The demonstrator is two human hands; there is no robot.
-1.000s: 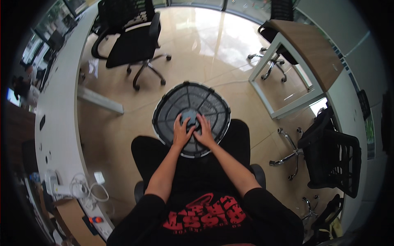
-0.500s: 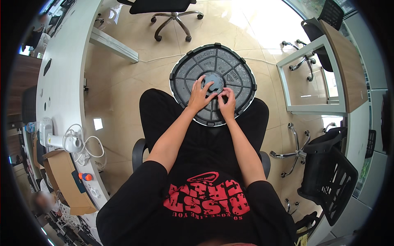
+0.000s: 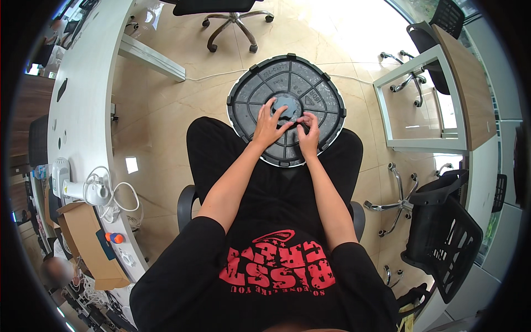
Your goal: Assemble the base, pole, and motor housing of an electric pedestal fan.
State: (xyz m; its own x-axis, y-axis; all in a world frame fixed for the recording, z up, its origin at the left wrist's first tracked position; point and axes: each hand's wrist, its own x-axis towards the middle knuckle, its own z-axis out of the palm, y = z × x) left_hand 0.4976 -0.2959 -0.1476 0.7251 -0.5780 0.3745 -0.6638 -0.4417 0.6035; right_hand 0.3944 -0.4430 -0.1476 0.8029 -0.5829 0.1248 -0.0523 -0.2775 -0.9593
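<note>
Operating from a distance, I am spreading the left hand [image 3: 266,131] around the near left side of a blue-grey hub [image 3: 286,104], thumb parted from fingers, and curling the right hand [image 3: 309,138] just right of it, thumb and fingertips close together; I cannot tell whether they are pinching anything. Directly beneath the fingers, the ribbed dark disc [image 3: 251,99] is lying across the lap [image 3: 213,157]. I am judging it stiff, moderately heavy, slippery on its smooth panels and hardly fragile; the raised ribs and opposite edges of its rim [image 3: 292,57] are offering the surest hold. Well left of the fingers and closer to the body, an open cardboard box [image 3: 86,249] is sitting by the white table [image 3: 83,127]; I am not making out its contents. Beyond the fingers, a black wheeled chair [image 3: 214,6] is standing well apart
</note>
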